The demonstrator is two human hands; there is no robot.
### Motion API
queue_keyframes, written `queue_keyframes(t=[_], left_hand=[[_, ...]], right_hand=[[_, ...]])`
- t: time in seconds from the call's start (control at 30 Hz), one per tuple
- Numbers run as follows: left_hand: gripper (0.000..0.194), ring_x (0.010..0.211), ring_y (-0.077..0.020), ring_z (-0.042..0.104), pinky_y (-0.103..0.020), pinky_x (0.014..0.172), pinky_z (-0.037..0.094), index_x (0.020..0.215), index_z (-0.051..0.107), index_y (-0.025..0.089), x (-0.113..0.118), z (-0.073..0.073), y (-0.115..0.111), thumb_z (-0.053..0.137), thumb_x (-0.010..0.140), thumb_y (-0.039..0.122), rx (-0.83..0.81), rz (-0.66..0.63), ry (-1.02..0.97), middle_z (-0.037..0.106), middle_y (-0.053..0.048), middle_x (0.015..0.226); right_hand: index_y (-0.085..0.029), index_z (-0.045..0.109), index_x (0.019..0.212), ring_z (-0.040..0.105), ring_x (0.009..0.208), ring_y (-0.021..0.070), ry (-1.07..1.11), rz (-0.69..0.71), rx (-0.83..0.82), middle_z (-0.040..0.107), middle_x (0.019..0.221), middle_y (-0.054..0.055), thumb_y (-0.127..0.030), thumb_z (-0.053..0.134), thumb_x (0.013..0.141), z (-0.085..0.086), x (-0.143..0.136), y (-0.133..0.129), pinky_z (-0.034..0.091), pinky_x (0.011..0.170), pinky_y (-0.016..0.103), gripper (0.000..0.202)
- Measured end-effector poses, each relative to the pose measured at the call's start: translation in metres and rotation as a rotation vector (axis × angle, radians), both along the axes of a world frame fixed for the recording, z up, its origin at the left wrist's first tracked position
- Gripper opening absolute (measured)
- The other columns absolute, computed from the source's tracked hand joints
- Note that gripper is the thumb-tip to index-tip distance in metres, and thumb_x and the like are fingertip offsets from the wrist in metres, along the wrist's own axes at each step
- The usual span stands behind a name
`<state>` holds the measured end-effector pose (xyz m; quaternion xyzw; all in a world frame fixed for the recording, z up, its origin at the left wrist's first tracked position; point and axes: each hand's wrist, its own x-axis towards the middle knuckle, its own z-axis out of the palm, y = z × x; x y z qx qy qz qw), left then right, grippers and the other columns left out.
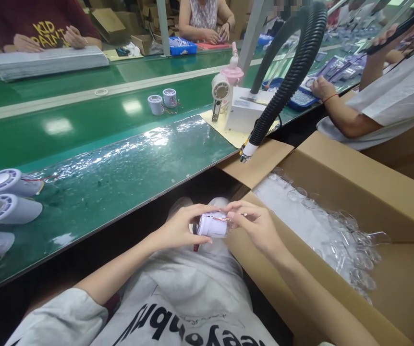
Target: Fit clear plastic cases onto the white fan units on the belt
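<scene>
Above my lap, my left hand [188, 226] is wrapped round a white cylindrical housing [212, 225], thumb below and fingers over the top. Thin red and white wires [218, 218] run along its upper side. My right hand [252, 223] pinches the wires at the housing's right end, its fingertips close to the left hand's. A small pale wire end shows just past the right fingertips. The housing lies roughly sideways, with a dark part at its left end.
An open cardboard box [401, 221] of clear plastic parts [336, 235] stands at the right. A black flexible hose [282, 91] hangs over its corner. White housings [1, 209] lie on the green bench [120, 178] at left. Other people work across and at the right.
</scene>
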<state>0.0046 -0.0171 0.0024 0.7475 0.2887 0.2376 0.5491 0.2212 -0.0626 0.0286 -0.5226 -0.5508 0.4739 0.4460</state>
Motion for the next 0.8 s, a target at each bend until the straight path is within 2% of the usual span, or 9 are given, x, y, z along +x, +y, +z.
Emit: queue_keyframes(t=[0.07, 0.13, 0.23, 0.3, 0.37, 0.5, 0.63, 0.8], left_hand=[[0.066, 0.112, -0.0242, 0.06, -0.035, 0.092, 0.052, 0.133, 0.055, 0.025, 0.001, 0.003, -0.004, 0.08, 0.072, 0.03, -0.12, 0.035, -0.048, 0.059, -0.01, 0.132], [0.063, 0.111, -0.0229, 0.061, -0.034, 0.093, 0.051, 0.131, 0.056, 0.023, 0.001, 0.005, -0.006, 0.08, 0.073, 0.028, -0.223, 0.079, -0.118, 0.056, -0.011, 0.136], [0.06, 0.1, -0.0203, 0.065, -0.032, 0.086, 0.054, 0.131, 0.055, 0.022, 0.0, 0.005, -0.008, 0.077, 0.075, 0.029, -0.398, 0.099, -0.201, 0.059, -0.011, 0.132], [0.064, 0.096, -0.0202, 0.066, -0.032, 0.08, 0.056, 0.135, 0.053, 0.024, -0.002, 0.005, -0.008, 0.077, 0.076, 0.031, -0.458, 0.07, -0.206, 0.061, -0.011, 0.129], [0.069, 0.102, -0.0221, 0.066, -0.032, 0.083, 0.056, 0.138, 0.052, 0.027, -0.003, 0.006, -0.008, 0.079, 0.074, 0.03, -0.42, 0.04, -0.196, 0.06, -0.01, 0.133], [0.076, 0.119, -0.0268, 0.061, -0.036, 0.096, 0.052, 0.138, 0.053, 0.03, -0.005, 0.011, -0.008, 0.083, 0.069, 0.024, -0.283, -0.014, -0.22, 0.054, -0.009, 0.143], [0.079, 0.126, -0.0285, 0.057, -0.04, 0.104, 0.049, 0.138, 0.053, 0.032, -0.006, 0.011, -0.008, 0.084, 0.067, 0.019, -0.215, -0.038, -0.25, 0.053, -0.009, 0.145], [0.082, 0.129, -0.0297, 0.054, -0.043, 0.105, 0.048, 0.14, 0.051, 0.032, -0.008, 0.008, -0.009, 0.085, 0.066, 0.021, -0.14, -0.046, -0.206, 0.052, -0.01, 0.146]], right_hand=[[-0.021, 0.07, 0.061, 0.066, 0.099, 0.0258, 0.074, 0.036, -0.019, 0.072, 0.102, 0.007, -0.04, 0.071, 0.083, -0.002, 0.004, 0.0, 0.056, 0.079, 0.037, 0.029], [-0.024, 0.077, 0.084, 0.061, 0.116, 0.0288, 0.027, 0.152, 0.033, 0.067, 0.122, 0.007, -0.038, 0.077, 0.08, -0.005, 0.009, -0.001, 0.053, 0.096, 0.043, 0.015], [-0.028, 0.068, 0.12, 0.052, 0.13, 0.0299, -0.203, 0.29, 0.23, 0.056, 0.141, 0.007, -0.031, 0.079, 0.08, -0.009, 0.013, -0.007, 0.042, 0.11, 0.049, 0.041], [-0.028, 0.064, 0.125, 0.053, 0.129, 0.0294, -0.292, 0.305, 0.331, 0.056, 0.14, 0.007, -0.029, 0.074, 0.086, -0.011, 0.015, -0.011, 0.044, 0.109, 0.049, 0.04], [-0.028, 0.062, 0.126, 0.057, 0.125, 0.0284, -0.277, 0.313, 0.354, 0.057, 0.139, 0.007, -0.029, 0.072, 0.087, -0.012, 0.015, -0.014, 0.051, 0.104, 0.045, 0.04], [-0.03, 0.055, 0.129, 0.063, 0.116, 0.0244, -0.155, 0.328, 0.266, 0.06, 0.135, 0.005, -0.027, 0.075, 0.085, -0.01, 0.016, -0.017, 0.055, 0.1, 0.041, 0.049], [-0.032, 0.054, 0.128, 0.063, 0.116, 0.0229, -0.068, 0.338, 0.146, 0.062, 0.13, 0.003, -0.026, 0.077, 0.084, -0.005, 0.017, -0.019, 0.056, 0.099, 0.039, 0.05], [-0.031, 0.056, 0.123, 0.063, 0.112, 0.0208, 0.031, 0.331, 0.015, 0.061, 0.127, 0.003, -0.025, 0.077, 0.083, -0.002, 0.016, -0.02, 0.057, 0.095, 0.035, 0.047]])
